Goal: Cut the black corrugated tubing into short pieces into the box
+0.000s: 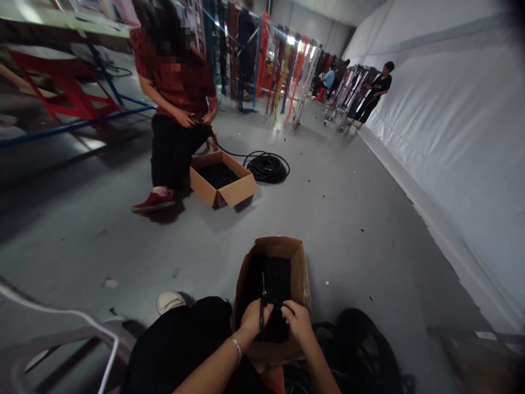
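Note:
My left hand (251, 318) is closed around black-handled scissors (263, 298), whose blades point up and away from me. Opposite it, my right hand (298, 322) pinches a black cord or hose (278, 303), its end close to the scissors. Both hands are over an open cardboard box (304, 273). Small black pieces (279, 271) cover the bottom of this box. Whether the blades touch the cord is too dark to tell.
Ahead on the left, a seated person (176, 87) works beside another cardboard box (241, 189) and a coil of black hose (267, 167). More dark coils (361, 350) lie by my right side. A white cable (82, 314) crosses at left. Racks of coloured strips (283, 71) stand farther back.

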Tool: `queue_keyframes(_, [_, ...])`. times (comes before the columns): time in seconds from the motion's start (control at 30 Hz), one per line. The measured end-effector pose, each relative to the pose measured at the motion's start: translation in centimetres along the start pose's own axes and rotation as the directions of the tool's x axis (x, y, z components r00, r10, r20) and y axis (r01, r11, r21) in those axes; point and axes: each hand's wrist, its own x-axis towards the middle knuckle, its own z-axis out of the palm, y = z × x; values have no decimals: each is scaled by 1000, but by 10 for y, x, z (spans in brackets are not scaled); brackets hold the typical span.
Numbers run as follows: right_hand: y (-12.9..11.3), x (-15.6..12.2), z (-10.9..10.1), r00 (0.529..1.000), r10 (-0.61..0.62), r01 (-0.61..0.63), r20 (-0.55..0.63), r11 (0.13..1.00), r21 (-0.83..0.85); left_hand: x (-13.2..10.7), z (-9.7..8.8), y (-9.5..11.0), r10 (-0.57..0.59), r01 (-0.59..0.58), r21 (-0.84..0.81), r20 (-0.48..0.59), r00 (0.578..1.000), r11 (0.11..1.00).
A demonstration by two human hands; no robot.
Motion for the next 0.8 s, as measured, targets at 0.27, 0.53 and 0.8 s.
queue_keyframes(0.27, [-24,13,-24,988,-20,38,-152,992,120,-4,9,-1,96,-100,186,32,995,977])
queue_keyframes(0.53, [-45,13,-15,978,83,-20,-189,950,312,-22,-3,10,128,-134,237,43,991,962])
queue_keyframes(0.8, [-41,5,-18,985,80,-27,-151,946,324,-35,-12,23,164,-186,335,94,982,924])
